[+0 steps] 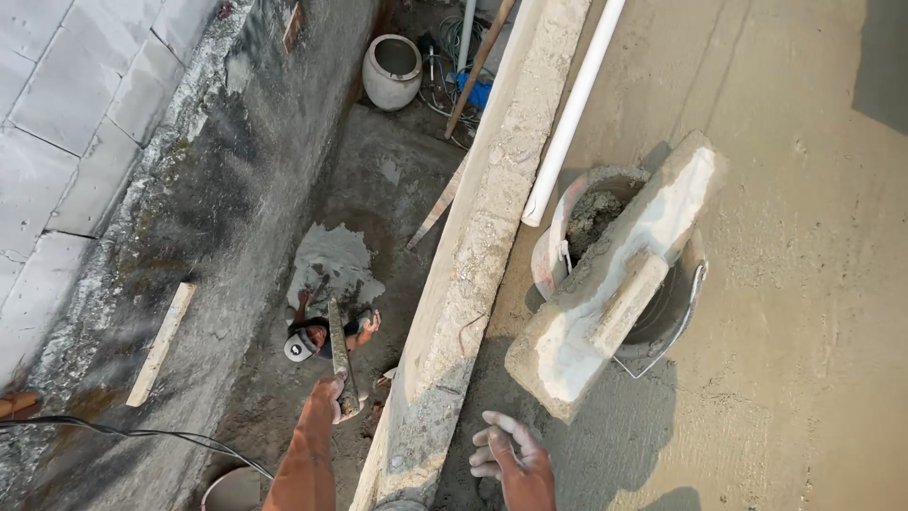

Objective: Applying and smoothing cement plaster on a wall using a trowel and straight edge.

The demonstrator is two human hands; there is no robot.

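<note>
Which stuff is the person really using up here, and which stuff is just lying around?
In use:
- left hand gripping a trowel
- right hand, open, beside the float board
- mortar bucket under the board

Lying about:
- white pipe
- clay pot
- wooden plank
- black cable

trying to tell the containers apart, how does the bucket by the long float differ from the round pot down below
The bucket stands close by on the upper cement surface; the round pot sits far below on the ground. The bucket holds mortar and has a wire handle, with a float laid across its rim; the pot looks empty, shows no handle and nothing lies across it. The bucket is straight-walled, the pot bulges. Both stand upright, open-topped and cement-stained.
</note>
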